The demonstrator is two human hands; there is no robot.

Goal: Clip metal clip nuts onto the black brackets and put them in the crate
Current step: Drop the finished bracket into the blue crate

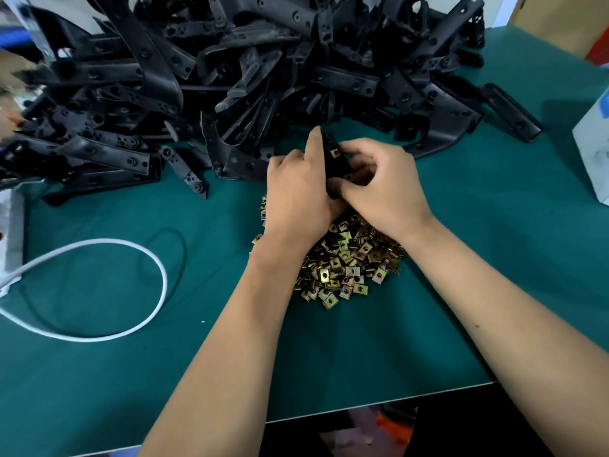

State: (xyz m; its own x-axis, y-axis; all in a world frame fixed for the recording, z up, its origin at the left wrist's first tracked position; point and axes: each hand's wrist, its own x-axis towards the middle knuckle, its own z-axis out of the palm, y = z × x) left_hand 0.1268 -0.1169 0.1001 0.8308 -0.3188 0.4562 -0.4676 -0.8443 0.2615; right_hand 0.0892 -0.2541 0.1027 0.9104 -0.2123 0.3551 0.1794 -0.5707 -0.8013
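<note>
Over the green tabletop (pixel 461 258), two hands are sharing one black bracket (pixel 337 161): the left hand (pixel 296 192) is gripping it while the right hand (pixel 382 183) is pinching beside one clip nut (pixel 335 153) on it. Uncountable brackets (pixel 230 77) and loose nuts (pixel 346 262) are lying in two heaps, beside one white cable (pixel 131 252).

Black brackets (pixel 250 77) lie beyond the hands on a teal-green worktop (pixel 494 258). Brass-yellow clip nuts (pixel 346 262) sit under the wrists. A white cable (pixel 138 252) loops left.
</note>
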